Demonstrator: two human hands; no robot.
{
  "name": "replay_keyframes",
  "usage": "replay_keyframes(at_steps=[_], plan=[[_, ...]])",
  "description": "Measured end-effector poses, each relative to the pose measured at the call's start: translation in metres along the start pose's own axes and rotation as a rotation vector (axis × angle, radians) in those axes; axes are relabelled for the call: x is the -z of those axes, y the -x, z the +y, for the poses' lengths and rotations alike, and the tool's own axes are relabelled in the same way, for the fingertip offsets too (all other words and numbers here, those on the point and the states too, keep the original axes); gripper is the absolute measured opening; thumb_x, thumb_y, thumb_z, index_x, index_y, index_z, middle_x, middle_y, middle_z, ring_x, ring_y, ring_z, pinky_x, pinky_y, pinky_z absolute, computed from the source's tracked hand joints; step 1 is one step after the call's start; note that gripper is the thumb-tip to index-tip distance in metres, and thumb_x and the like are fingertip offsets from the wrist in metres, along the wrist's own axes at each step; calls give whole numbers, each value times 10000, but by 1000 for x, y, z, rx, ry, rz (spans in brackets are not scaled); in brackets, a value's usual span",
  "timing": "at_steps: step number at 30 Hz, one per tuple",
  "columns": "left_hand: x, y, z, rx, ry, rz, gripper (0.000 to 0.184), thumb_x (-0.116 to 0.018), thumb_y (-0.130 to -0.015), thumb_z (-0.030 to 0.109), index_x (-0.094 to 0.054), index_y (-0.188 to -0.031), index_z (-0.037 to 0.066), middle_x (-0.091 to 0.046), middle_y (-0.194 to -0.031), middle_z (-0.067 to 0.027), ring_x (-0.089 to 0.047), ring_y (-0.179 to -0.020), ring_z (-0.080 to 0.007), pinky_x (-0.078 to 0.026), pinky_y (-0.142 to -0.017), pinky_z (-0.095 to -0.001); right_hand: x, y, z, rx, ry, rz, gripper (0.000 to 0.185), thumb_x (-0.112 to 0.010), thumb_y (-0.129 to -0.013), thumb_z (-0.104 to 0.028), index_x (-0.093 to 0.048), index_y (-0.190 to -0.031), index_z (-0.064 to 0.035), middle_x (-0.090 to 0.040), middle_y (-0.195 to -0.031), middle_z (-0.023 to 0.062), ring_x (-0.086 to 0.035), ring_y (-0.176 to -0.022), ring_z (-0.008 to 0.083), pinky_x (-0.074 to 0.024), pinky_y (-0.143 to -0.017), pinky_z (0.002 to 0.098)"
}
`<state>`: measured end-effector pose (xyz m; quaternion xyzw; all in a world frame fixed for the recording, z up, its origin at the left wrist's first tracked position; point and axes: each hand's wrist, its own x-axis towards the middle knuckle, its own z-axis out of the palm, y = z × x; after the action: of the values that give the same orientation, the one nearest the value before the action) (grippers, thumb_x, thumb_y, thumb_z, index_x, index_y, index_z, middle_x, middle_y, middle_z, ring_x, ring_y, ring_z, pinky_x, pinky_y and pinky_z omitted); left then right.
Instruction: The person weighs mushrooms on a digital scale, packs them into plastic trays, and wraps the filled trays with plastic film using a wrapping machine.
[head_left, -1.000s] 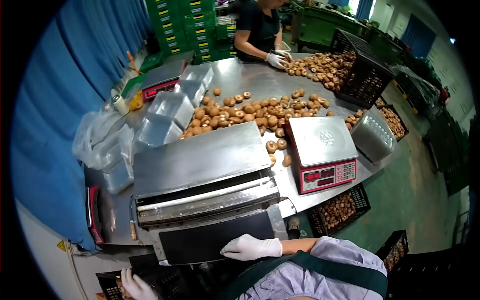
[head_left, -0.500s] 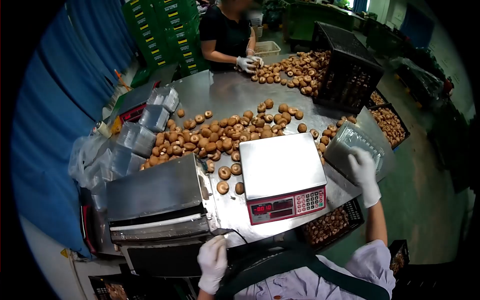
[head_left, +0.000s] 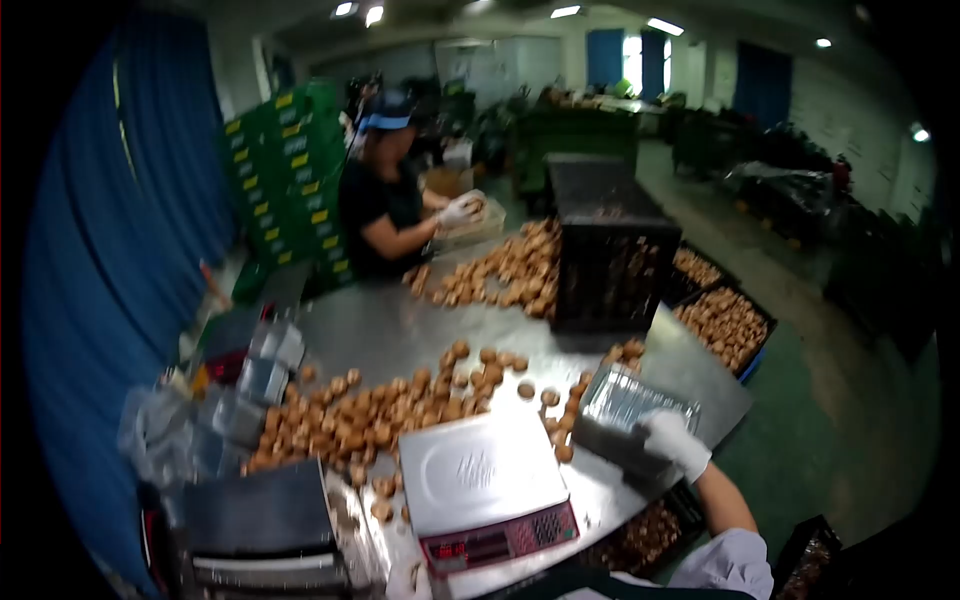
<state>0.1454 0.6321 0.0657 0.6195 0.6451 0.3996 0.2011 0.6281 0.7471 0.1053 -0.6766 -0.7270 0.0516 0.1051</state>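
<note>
My right hand (head_left: 675,443), in a white glove, is at the right edge of a stack of clear plastic trays (head_left: 622,400) near the table's right side. Its fingers are closed over the tray rim, though blur softens them. At the bottom edge, only a small blurred part of my left hand (head_left: 408,577) shows, below the scale; its fingers cannot be made out. The digital scale (head_left: 480,470) has a bare metal plate and a lit red display. Brown mushrooms (head_left: 370,415) lie loose behind and left of it.
A sealing machine (head_left: 255,515) stands left of the scale, with clear plastic boxes (head_left: 235,415) beyond. Across the table, a co-worker (head_left: 385,205) in gloves handles mushrooms. A black crate (head_left: 610,250) lies tipped among mushrooms. More filled crates (head_left: 725,325) stand off the right edge.
My view has tilted up and turned, showing more of the room. My right hand has come onto the tray rim. My left hand has nearly left the view. The co-worker's hands have risen from the table.
</note>
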Motion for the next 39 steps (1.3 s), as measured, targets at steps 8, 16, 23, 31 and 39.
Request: replay_keyframes(at_steps=[8,16,23,31,39], plan=[[-19,-33,-8,237,88,183,177,-596,-845,71,-643,-995,-8,-648,-898,-113,-617,-832,-206,-492,-759,-301,14,1,-1,-143,39,107,222,-584,-660,-41,-628,-872,-92,-632,-834,140,-616,-800,334,-494,-709,429],[-32,-39,-60,817,845,254,232,-567,-896,75,-588,-1114,0,-608,-945,-51,-577,-812,-136,-485,-748,-265,69,-4,-69,20,-321,726,211,-584,-760,92,-594,-948,-3,-631,-896,135,-630,-820,266,-501,-709,322],[-38,-59,-78,955,1007,333,364,-524,-914,92,-466,-1273,77,-536,-1055,-37,-526,-925,-135,-440,-874,-298,-20,-24,-157,585,-247,33,264,-639,-774,-47,-572,-1030,-49,-641,-957,106,-599,-808,296,-496,-706,380],[-46,-77,-86,1099,1076,361,369,-526,-899,168,-453,-1257,117,-493,-1149,-76,-501,-1048,-238,-410,-905,-436,-19,-19,-162,286,-501,-80,292,-635,-832,-137,-581,-1112,-76,-631,-947,160,-601,-805,309,-490,-710,380],[-65,-101,-106,1047,1123,396,462,-566,-877,284,-414,-1276,107,-449,-1249,-76,-473,-1139,-263,-395,-938,-454,-17,-61,-245,344,-870,-310,383,-595,-874,-186,-512,-1225,-58,-637,-967,199,-633,-882,346,-507,-765,384]])
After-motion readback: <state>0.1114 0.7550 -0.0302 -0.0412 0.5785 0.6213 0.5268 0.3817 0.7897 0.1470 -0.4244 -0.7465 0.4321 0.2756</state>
